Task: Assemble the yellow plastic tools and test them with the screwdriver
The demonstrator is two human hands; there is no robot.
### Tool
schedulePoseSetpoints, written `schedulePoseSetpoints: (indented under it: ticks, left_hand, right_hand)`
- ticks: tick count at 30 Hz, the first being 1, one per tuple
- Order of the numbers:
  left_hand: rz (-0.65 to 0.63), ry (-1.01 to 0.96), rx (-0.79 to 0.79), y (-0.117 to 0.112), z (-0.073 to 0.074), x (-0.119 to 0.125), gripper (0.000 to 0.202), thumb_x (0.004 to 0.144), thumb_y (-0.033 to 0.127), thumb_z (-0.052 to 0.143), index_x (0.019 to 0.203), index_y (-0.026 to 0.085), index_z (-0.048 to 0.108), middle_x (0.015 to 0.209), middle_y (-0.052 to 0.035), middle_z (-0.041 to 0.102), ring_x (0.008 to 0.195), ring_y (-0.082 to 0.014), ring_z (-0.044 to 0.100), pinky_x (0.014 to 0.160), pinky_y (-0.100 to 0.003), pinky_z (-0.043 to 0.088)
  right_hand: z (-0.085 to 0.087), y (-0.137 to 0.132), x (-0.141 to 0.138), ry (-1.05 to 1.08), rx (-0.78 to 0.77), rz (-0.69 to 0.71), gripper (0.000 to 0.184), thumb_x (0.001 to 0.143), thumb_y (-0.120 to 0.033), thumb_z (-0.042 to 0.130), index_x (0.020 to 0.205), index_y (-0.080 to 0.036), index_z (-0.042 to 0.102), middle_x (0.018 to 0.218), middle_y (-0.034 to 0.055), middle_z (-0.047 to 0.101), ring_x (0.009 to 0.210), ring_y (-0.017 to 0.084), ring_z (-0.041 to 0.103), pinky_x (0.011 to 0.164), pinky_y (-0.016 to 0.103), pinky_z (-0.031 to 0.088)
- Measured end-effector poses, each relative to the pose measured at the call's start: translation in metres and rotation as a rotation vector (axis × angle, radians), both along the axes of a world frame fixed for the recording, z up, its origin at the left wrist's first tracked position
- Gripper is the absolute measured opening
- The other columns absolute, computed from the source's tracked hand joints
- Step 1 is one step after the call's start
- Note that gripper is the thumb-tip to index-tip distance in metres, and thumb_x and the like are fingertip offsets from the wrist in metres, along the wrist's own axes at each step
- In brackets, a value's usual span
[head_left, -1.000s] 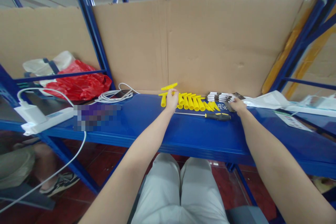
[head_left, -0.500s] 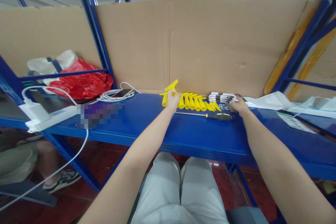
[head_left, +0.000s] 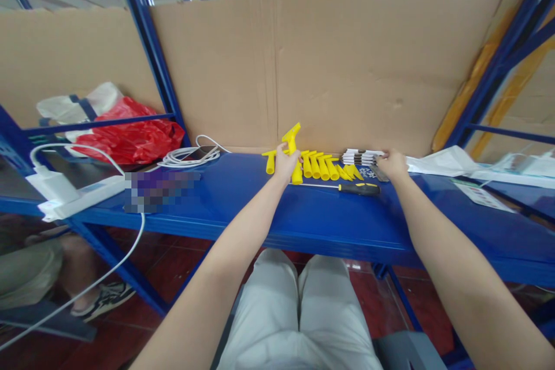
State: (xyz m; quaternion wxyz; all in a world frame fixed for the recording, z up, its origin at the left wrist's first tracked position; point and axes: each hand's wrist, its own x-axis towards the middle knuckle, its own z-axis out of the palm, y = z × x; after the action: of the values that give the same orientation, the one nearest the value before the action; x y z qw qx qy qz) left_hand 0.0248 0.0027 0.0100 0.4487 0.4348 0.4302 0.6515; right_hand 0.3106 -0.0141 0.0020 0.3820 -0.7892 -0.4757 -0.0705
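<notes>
My left hand is closed around a yellow T-shaped plastic handle, its wide head pointing up. Similar yellow handles lie in a row to the right, and one more lies to the left. My right hand pinches a thin grey flat piece at the row's right end, beside a stack of white packets with dark bands. Small yellow wedge-shaped pieces and a little pile of small metallic parts lie between. A screwdriver with a black and yellow grip lies in front.
Blue shelf top backed by a cardboard sheet. On the left are a coiled white cable, a power strip and a red plastic bag. White wrapping lies at right. Another person's leg shows at lower left.
My left hand has turned the yellow handle more upright, so its stem now shows below the fingers. My right hand has drawn slightly away from the packet stack.
</notes>
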Motion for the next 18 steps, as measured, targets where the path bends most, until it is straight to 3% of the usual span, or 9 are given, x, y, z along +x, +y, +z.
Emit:
schedulePoseSetpoints:
  ticks: [5, 10, 18]
  left_hand:
    - [-0.089, 0.093, 0.010, -0.004, 0.002, -0.001, 0.056, 0.077, 0.007, 0.054, 0.130, 0.020, 0.043, 0.050, 0.0097, 0.051, 0.039, -0.0120, 0.050, 0.050, -0.023, 0.047]
    - [-0.095, 0.109, -0.033, -0.008, 0.003, -0.002, 0.052, 0.077, 0.005, 0.051, 0.126, 0.020, 0.044, 0.050, 0.0103, 0.053, 0.033, -0.0096, 0.044, 0.045, -0.020, 0.041]
    - [-0.180, 0.079, -0.090, -0.006, 0.003, -0.002, 0.012, 0.084, 0.013, 0.052, 0.095, 0.018, 0.052, 0.048, 0.0081, 0.051, 0.031, -0.0089, 0.043, 0.040, -0.020, 0.037]
  right_hand:
    - [0.018, -0.015, -0.026, -0.049, 0.007, 0.284, 0.040, 0.084, -0.023, 0.047, 0.117, -0.011, 0.066, 0.105, 0.0159, 0.071, 0.099, 0.027, 0.065, 0.088, 0.034, 0.049]
    - [0.025, -0.026, -0.051, -0.090, -0.243, 0.678, 0.029, 0.084, -0.034, 0.053, 0.094, -0.015, 0.072, 0.092, 0.0097, 0.073, 0.085, 0.023, 0.067, 0.079, 0.031, 0.051]
    - [0.020, -0.031, -0.068, -0.192, -0.510, 0.917, 0.049, 0.077, -0.059, 0.059, 0.096, -0.017, 0.075, 0.100, 0.0089, 0.074, 0.095, 0.026, 0.067, 0.083, 0.033, 0.052]
